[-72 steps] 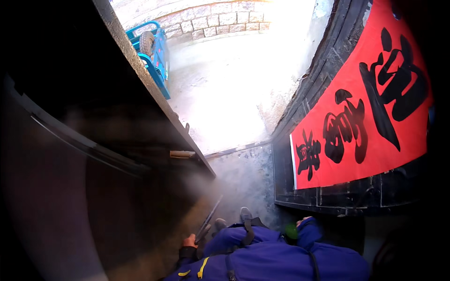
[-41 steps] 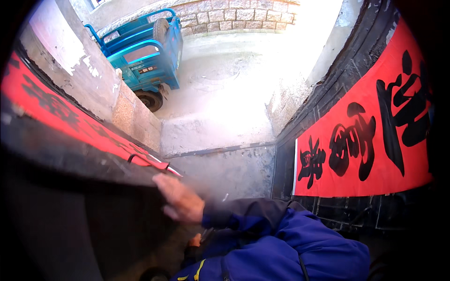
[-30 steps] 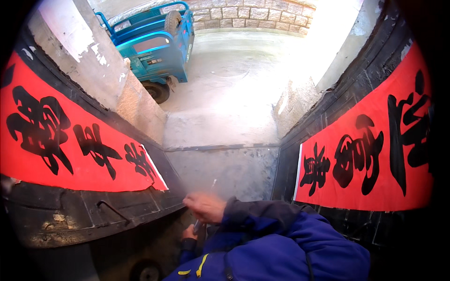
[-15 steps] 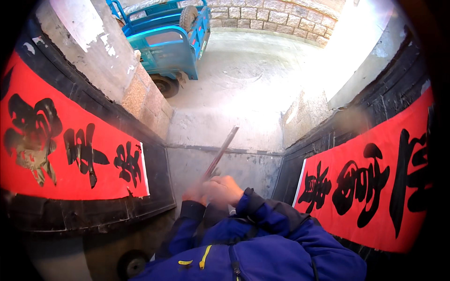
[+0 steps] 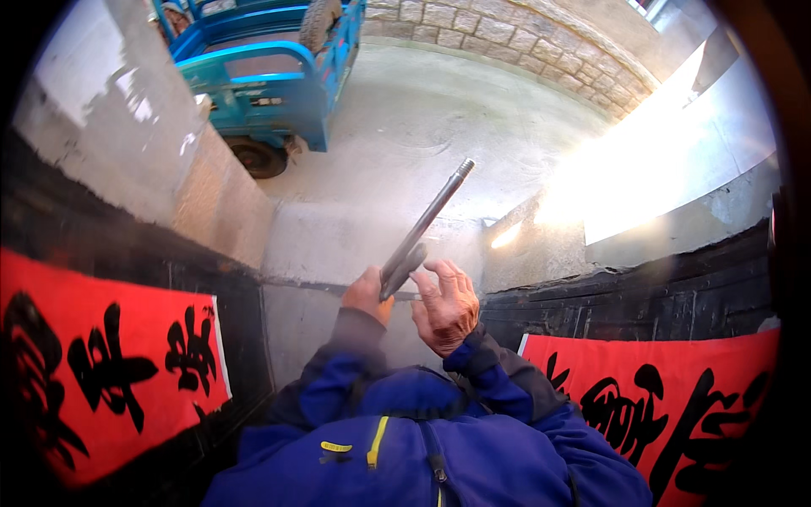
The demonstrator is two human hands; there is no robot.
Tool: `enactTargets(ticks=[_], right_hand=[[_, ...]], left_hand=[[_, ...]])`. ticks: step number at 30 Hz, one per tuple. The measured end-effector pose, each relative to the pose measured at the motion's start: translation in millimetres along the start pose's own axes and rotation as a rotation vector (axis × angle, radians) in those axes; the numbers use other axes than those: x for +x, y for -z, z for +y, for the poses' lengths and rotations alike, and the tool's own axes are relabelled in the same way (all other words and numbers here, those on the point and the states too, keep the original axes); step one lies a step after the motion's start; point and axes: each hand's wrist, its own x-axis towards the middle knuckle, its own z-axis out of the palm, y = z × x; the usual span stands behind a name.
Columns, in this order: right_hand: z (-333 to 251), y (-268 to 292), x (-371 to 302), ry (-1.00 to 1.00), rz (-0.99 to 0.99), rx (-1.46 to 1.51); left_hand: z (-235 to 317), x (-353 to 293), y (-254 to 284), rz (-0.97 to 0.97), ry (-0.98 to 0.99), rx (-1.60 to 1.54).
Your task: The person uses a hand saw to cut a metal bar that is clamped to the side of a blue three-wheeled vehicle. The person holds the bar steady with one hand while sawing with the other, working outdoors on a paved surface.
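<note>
My left hand (image 5: 368, 293) grips the lower end of a long grey metal rod (image 5: 425, 223) that slants up and to the right. Beside it, my right hand (image 5: 446, 302) touches the same end with its fingers spread apart. Both hands are held in front of my chest, and blue jacket sleeves (image 5: 473, 397) cover my forearms. I stand in a doorway between two black door leaves.
A red paper strip with black brush writing (image 5: 101, 363) hangs on the left door, another red strip (image 5: 667, 414) on the right door. Outside lie a concrete step (image 5: 338, 241), a paved yard, a blue cart (image 5: 262, 76) and a stone wall (image 5: 515, 29).
The view has swung from the dark left door to face the doorway. My hands have come up from low down, and the rod now stands raised higher between them.
</note>
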Motion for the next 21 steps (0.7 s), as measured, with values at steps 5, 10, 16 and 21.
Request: enactTargets(ticks=[5,10,16,21], right_hand=[[67.3,-27.8,80.7,0.182,-0.205,-0.242],[165.3,-62.7,126.2,0.436,-0.217,-0.236],[282.0,-102.1,207.5,0.634,-0.249,-0.084],[397.6,-125.0,247.8,0.346,-0.516,-0.031]], left_hand=[[22.6,101.8,-3.6,-0.123,-0.062,0.044],[30.3,188.0,-37.7,-0.172,-0.115,-0.012],[22.7,314.3,-78.8,-0.126,-0.055,-0.011],[35.8,414.4,-99.1,-0.003,-0.238,0.132]])
